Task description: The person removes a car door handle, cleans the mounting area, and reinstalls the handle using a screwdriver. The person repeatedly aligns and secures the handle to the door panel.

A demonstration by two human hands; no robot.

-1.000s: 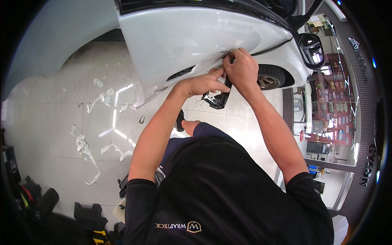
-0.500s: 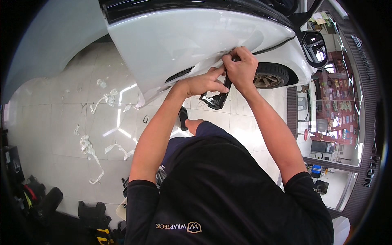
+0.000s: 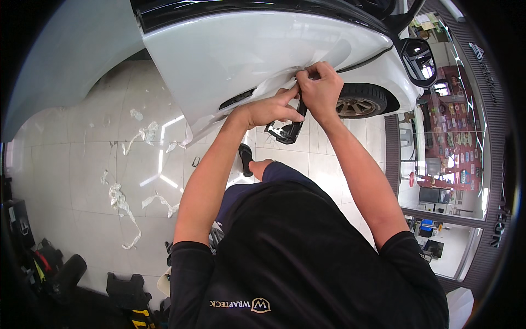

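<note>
A long black plastic piece with a bulky, shiny lower end point(image 3: 288, 133) hangs between my hands, in front of the white car door point(image 3: 230, 55). My left hand point(image 3: 269, 111) grips its side, thumb and fingers closed around it. Higher up, my right hand point(image 3: 322, 92) is closed in a pinch at the piece's upper end, close against the door panel. What lies between the right fingertips is hidden. To the left of my hands, a dark slot point(image 3: 238, 98) shows in the door.
Crumpled strips of white film point(image 3: 118, 198) lie on the tiled floor point(image 3: 55, 164) at left. A car wheel point(image 3: 359, 101) and side mirror point(image 3: 419, 61) are at right, near a glass front point(image 3: 455, 131). Black cases point(image 3: 127, 290) stand at lower left.
My hands keep the same hold on the black piece. The view has shifted slightly, and hands, piece and car all sit a little further left in it.
</note>
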